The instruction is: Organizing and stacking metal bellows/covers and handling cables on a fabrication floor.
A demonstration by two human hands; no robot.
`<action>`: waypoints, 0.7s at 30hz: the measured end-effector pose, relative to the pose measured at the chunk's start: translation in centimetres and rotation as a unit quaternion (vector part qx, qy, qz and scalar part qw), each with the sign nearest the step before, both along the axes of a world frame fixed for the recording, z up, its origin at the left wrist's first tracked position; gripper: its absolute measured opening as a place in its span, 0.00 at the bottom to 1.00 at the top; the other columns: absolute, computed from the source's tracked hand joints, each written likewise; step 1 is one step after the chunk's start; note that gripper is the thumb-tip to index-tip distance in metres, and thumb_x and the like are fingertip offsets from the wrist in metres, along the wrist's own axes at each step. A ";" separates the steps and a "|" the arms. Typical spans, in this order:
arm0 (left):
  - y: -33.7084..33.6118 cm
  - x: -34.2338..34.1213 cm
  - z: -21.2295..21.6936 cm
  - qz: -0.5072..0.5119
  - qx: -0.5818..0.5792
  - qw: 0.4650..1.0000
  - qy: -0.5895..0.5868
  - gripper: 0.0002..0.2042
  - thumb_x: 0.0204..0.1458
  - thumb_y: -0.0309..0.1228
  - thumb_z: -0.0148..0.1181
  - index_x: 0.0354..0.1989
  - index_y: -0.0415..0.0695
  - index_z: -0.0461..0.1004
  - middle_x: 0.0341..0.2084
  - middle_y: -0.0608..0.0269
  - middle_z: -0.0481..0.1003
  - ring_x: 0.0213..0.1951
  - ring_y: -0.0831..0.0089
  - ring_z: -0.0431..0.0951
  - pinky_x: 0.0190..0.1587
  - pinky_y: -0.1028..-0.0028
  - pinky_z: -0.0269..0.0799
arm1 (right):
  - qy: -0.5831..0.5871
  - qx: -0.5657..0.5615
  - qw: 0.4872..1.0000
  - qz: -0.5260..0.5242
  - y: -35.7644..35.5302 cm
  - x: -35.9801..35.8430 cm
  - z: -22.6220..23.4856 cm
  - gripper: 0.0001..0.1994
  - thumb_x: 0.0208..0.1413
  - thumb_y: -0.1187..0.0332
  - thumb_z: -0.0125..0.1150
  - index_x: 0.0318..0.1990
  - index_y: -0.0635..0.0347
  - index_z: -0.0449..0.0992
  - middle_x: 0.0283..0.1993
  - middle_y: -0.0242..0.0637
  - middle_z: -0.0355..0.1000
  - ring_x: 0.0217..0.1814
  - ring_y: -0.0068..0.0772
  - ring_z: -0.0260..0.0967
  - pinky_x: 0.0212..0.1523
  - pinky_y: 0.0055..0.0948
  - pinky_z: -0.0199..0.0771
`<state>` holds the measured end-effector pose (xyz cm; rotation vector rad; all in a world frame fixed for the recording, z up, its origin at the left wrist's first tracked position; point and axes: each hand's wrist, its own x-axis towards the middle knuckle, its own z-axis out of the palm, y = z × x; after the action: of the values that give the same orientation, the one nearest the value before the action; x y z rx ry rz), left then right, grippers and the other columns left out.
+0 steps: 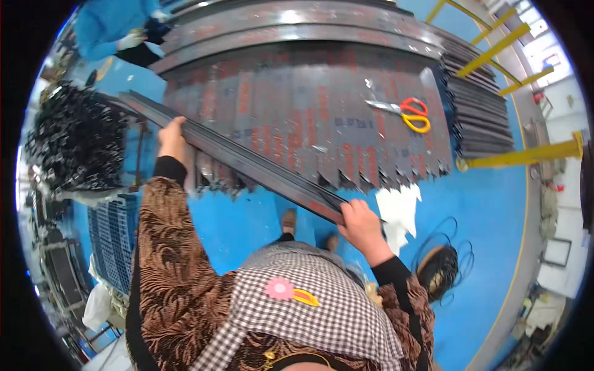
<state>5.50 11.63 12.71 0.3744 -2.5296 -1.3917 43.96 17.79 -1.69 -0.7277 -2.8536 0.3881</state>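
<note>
A long dark grey channel-shaped strip (247,162) slants across in front of me, its far end up to the left and its near end down to the right. My left hand (173,141) is closed round the strip's upper left part. At the lower right end my right hand (361,226) grips it, fingers wrapped over the edge. Beneath and beyond the strip lies a wide layer of similar dark strips (297,93) with red markings and jagged near ends. Scissors (413,115) with one red and one yellow handle loop rest on that layer, blades pointing left.
A heap of black cut pieces (77,139) stands at left, above a blue crate (112,238). More stacked strips (482,117) lie at right beside yellow rails (526,154). A co-worker's gloved hand (131,41) shows at upper left. White sheeting (397,213) and black cord (455,247) lie at right.
</note>
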 end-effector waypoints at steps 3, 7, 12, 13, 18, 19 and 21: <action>0.8 -6.9 -7.1 0.020 0.010 0.994 -0.110 0.23 0.41 0.32 0.68 0.42 0.28 0.71 0.36 0.47 0.75 0.36 0.61 0.76 0.38 0.68 0.73 | 0.022 -0.012 1.000 -0.005 0.7 -1.2 -0.7 0.19 0.34 0.66 0.65 0.35 0.54 0.65 0.33 0.37 0.62 0.35 0.39 0.64 0.31 0.31 0.67; -0.9 -9.8 -16.6 0.052 0.002 0.977 -0.207 0.24 0.39 0.32 0.69 0.40 0.26 0.71 0.34 0.46 0.76 0.34 0.61 0.77 0.37 0.68 0.74 | 0.087 -0.070 0.993 -0.037 2.1 0.4 0.0 0.15 0.43 0.65 0.63 0.38 0.57 0.68 0.33 0.36 0.64 0.33 0.38 0.64 0.30 0.31 0.66; -6.7 5.8 -17.2 -0.461 -0.150 0.864 0.139 0.29 0.45 0.38 0.65 0.55 0.37 0.67 0.53 0.50 0.67 0.54 0.60 0.67 0.57 0.67 0.61 | 0.206 -0.209 0.904 -0.311 6.5 14.3 0.3 0.07 0.54 0.70 0.55 0.37 0.63 0.74 0.27 0.36 0.69 0.26 0.35 0.63 0.29 0.28 0.63; -5.9 9.5 -16.9 -0.499 -0.171 0.837 0.144 0.30 0.45 0.40 0.65 0.57 0.40 0.66 0.56 0.51 0.65 0.57 0.57 0.64 0.59 0.64 0.58 | 0.210 -0.272 0.882 -0.322 6.5 16.7 0.0 0.08 0.55 0.70 0.54 0.39 0.64 0.74 0.27 0.36 0.70 0.26 0.34 0.64 0.29 0.27 0.63; -3.9 18.1 -16.8 -0.582 -0.307 0.742 0.132 0.32 0.47 0.48 0.61 0.60 0.48 0.63 0.64 0.55 0.54 0.68 0.51 0.45 0.64 0.55 0.48 | 0.145 -0.408 0.850 -0.301 3.7 19.4 -2.6 0.10 0.57 0.70 0.52 0.43 0.63 0.74 0.26 0.33 0.70 0.24 0.27 0.63 0.28 0.23 0.63; -3.5 18.3 -16.6 -0.591 -0.314 0.734 0.115 0.33 0.47 0.50 0.59 0.61 0.49 0.63 0.65 0.56 0.52 0.69 0.50 0.41 0.65 0.53 0.47 | 0.111 -0.418 0.859 -0.275 3.0 18.8 -3.1 0.10 0.57 0.71 0.51 0.44 0.63 0.73 0.25 0.30 0.68 0.24 0.23 0.61 0.29 0.20 0.62; -3.1 18.4 -16.9 -0.593 -0.318 0.732 0.110 0.33 0.47 0.50 0.59 0.61 0.49 0.63 0.65 0.56 0.52 0.69 0.51 0.41 0.65 0.53 0.47 | 0.169 -0.449 0.844 -0.241 1.6 18.0 -5.8 0.09 0.57 0.67 0.53 0.42 0.60 0.73 0.25 0.37 0.72 0.24 0.34 0.67 0.27 0.29 0.64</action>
<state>23.94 8.49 -4.18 -1.6575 -2.7678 -0.5087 61.99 19.42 -7.51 -1.2965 -1.9354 1.6059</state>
